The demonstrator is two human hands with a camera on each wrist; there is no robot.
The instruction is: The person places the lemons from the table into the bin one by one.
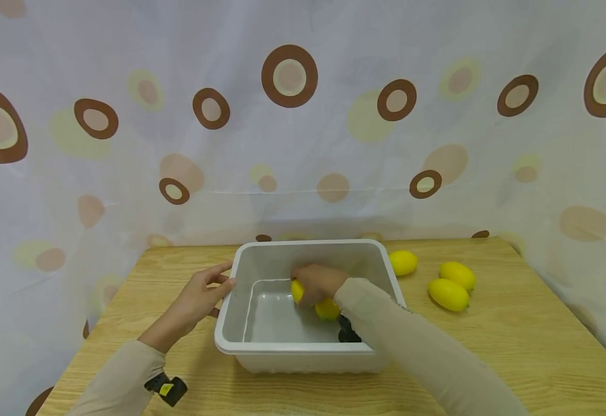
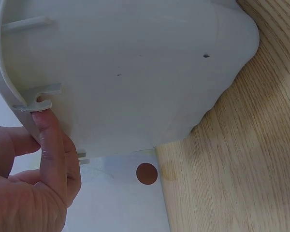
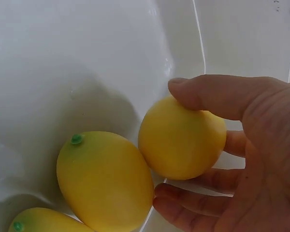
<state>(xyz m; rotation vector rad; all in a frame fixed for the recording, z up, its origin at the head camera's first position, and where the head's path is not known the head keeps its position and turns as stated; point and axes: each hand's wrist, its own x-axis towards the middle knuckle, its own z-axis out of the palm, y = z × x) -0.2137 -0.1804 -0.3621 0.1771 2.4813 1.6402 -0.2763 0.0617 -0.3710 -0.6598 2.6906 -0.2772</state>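
Note:
A light grey plastic basin (image 1: 298, 348) stands on the wooden table. My left hand (image 1: 197, 299) holds its left rim, with the thumb on top and fingers under the edge, as the left wrist view shows. Inside the basin, my right hand (image 1: 321, 282) grips a yellow lemon (image 3: 181, 137) between thumb and fingers. Against it lies another lemon (image 3: 104, 181) with a green stem tip. Part of a third lemon (image 3: 43, 222) shows at the lower edge of the right wrist view.
Right of the basin, three lemons lie on the table: one lemon (image 1: 403, 263) close to the basin wall, and a front lemon (image 1: 449, 294) touching a rear lemon (image 1: 458, 275). A patterned curtain (image 1: 303, 144) hangs behind the table (image 1: 511, 323).

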